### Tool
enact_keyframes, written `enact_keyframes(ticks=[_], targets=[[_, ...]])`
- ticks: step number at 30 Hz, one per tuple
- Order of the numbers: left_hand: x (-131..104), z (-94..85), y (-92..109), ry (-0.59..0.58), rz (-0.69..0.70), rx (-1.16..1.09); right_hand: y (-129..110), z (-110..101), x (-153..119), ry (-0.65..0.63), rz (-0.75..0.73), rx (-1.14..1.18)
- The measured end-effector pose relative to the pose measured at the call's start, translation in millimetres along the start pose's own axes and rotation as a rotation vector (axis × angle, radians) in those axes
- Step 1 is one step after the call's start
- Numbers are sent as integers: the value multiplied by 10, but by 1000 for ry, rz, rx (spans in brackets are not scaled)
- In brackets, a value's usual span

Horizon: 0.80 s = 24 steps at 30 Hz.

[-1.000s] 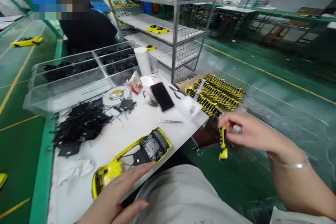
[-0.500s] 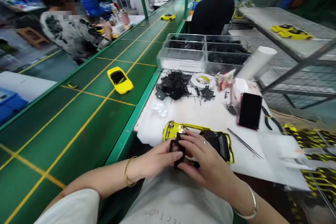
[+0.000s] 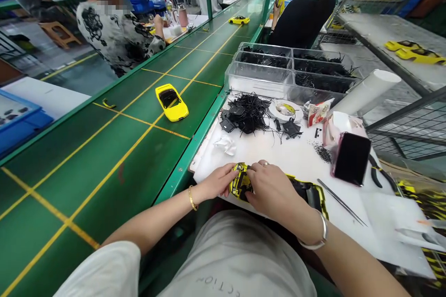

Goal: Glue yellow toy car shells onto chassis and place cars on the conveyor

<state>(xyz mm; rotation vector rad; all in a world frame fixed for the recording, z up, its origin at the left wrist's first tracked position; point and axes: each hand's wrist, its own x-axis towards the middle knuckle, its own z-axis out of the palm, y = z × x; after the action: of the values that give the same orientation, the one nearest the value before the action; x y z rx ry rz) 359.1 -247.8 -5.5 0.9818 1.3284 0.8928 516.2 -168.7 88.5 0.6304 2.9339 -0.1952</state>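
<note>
A yellow toy car body (image 3: 240, 184) lies at the near edge of the white worktable, with its black interior part to the right. My left hand (image 3: 218, 182) grips the car's left end between thumb and fingers. Over the car's left half, my right hand (image 3: 270, 188) is curled with its fingertips on the body; whatever is under those fingers is mostly hidden. Tweezers (image 3: 341, 202) rest on the table to the right of the car. Beyond it are a pile of black parts (image 3: 245, 113) and a crumpled white piece (image 3: 226, 145).
A green conveyor belt (image 3: 139, 148) runs along the left, carrying a yellow car (image 3: 172, 102). Clear bins (image 3: 259, 83) of black parts stand at the table's back. A phone (image 3: 351, 158), pliers (image 3: 381, 174) and a white roll (image 3: 371, 90) are at the right. Several people sit or stand beyond.
Both hands have moved from a black frame-shaped piece held in front of the car onto the car's left end. The black piece is no longer distinguishable. The view has shifted, and a person at the back now holds something yellow.
</note>
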Motion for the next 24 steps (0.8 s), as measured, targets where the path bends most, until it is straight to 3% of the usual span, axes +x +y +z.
enact_keyframes(ticks=[4, 9, 12, 19, 22, 24], targets=[[-48, 9, -48, -9, 41, -10, 80, 108, 2, 64, -45, 147], [-96, 6, -30, -38, 83, 30, 181, 374, -163, 283, -29, 379], [-120, 25, -41, -15, 94, 62, 160, 461, -192, 306, -44, 381], [-128, 19, -54, -60, 63, 50, 115, 356, 11, 90, -90, 195], [-112, -31, -9, -84, 29, -15, 100, 331, -90, 176, -80, 237], [-122, -103, 36, -124, 8, -45, 62, 341, -316, 335, -91, 318]])
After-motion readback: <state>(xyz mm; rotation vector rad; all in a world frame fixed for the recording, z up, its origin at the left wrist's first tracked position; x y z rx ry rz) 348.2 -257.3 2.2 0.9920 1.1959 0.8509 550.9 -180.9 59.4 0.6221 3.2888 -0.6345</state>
